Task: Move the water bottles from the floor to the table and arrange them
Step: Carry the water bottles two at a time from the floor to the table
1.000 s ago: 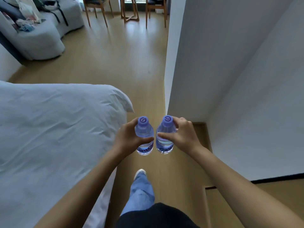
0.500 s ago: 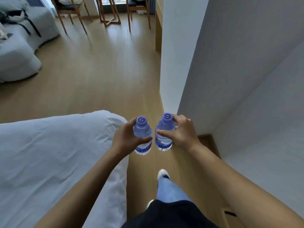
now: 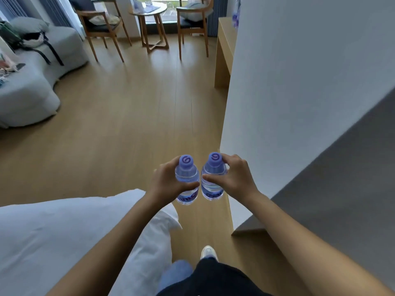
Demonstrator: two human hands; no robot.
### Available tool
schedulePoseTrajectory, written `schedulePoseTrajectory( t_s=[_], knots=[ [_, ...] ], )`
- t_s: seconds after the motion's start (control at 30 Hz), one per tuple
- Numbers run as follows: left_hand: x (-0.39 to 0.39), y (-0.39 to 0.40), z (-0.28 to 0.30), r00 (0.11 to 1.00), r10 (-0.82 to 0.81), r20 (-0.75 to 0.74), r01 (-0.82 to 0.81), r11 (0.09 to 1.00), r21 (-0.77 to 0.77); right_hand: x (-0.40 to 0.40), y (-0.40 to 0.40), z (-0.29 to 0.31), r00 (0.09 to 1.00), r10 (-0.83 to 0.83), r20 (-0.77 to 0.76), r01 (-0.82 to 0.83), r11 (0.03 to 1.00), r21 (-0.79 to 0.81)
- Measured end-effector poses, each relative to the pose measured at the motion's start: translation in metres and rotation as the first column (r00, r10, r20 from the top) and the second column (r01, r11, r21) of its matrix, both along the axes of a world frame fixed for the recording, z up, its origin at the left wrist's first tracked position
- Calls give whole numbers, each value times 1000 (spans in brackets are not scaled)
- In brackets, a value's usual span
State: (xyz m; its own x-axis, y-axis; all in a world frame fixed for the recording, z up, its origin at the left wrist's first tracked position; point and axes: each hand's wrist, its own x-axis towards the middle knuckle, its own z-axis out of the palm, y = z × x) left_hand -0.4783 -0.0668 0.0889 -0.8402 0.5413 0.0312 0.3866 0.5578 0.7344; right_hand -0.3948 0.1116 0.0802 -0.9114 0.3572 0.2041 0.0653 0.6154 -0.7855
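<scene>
While the carrying step was judged in hand, one water bottle (image 3: 187, 183) was gripped upright in the left hand (image 3: 168, 184) and another (image 3: 212, 180) in the right hand (image 3: 235, 178), both above the floor (image 3: 128, 129); transport toward the round table (image 3: 149, 11) at twelve o'clock was required next.

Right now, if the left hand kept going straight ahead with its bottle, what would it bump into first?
Probably nothing soon: ahead of the left hand and its bottle lies open wooden floor, then the far round table. Depth is hard to judge.
</scene>
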Motion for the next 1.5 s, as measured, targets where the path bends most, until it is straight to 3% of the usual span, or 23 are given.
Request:
schedulePoseTrajectory(
  t_s=[0.23,0.87,1.5],
  knots=[
    [-125,33,-4,1000,17,6,-18,1000,17,-121,31,6,1000,-16,-18,16,1000,-15],
    [-488,135,-1,990,-139,18,139,989,-46,-450,116,7,985,-171,-9,171,985,-8],
    [-789,352,10,982,-166,88,171,984,-57,-753,331,14,976,-216,12,216,975,-41]
  ],
)
